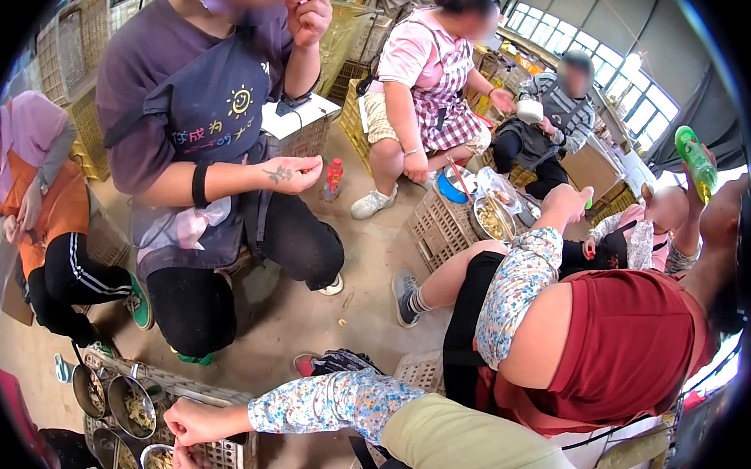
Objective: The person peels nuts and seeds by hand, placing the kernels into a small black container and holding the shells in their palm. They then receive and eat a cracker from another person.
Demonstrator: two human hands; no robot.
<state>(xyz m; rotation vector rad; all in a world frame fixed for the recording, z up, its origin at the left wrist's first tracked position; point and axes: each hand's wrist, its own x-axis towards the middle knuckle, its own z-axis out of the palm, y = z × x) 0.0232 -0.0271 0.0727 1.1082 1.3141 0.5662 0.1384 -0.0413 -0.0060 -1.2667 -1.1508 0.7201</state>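
Note:
From the bottom of the view my right arm, in a flowered sleeve cuff, reaches left across the floor. My right hand [189,421] is closed in a loose fist above a crate of food; what it grips, if anything, is hidden. Just below it, cut off by the lower edge, my left hand [189,460] shows only partly, with fingers bent. Beside it is a metal bowl [148,451] of pale food. Left of my hands stand a metal pan [135,401] of pale strips and a smaller dark pan [86,387] with a handle.
A plastic crate [240,455] bears the pans. A person in a dark apron [223,105] squats near a red bottle [334,177]. On my right, a person in red [624,346] tips up a green bottle [697,163]. Others sit around another crate [444,229] with bowls.

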